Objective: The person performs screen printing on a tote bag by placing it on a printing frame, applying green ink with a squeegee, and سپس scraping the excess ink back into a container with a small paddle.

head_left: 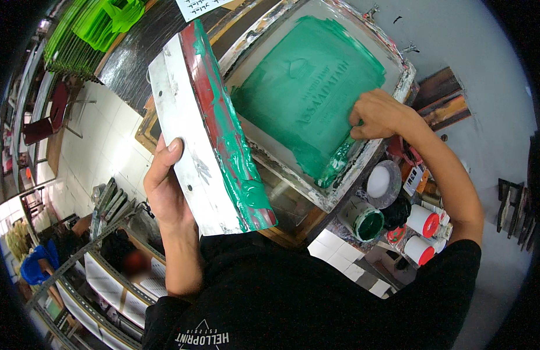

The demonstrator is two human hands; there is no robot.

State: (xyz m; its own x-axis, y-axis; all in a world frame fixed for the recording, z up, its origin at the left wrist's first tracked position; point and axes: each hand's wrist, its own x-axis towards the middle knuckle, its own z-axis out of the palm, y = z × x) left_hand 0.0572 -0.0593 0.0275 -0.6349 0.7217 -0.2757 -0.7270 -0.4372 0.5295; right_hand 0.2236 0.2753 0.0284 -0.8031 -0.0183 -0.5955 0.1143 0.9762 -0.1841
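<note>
Left hand (pixel 168 186) grips squeegee (pixel 209 131); right fingers (pixel 358 125), seemingly pinched, touch inked screen (pixel 308 87) above tubs (pixel 363 219).

We note green ink on the white-framed screen (pixel 316 87), centre; squeegee (pixel 209 134) white with red blade smeared green; green sheets (pixel 92 26), upper left.

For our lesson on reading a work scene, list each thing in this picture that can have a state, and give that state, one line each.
Squeegee: lifted, tilted, blade coated in green ink.
Left hand: gripping the squeegee.
Right hand: resting on the screen's inner edge.
Printing screen: mesh smeared with green ink, frame paint-stained.
Green ink tub: open, lid off.
White tub: open.
Red-capped bottles: lying on their sides, capped.
</note>
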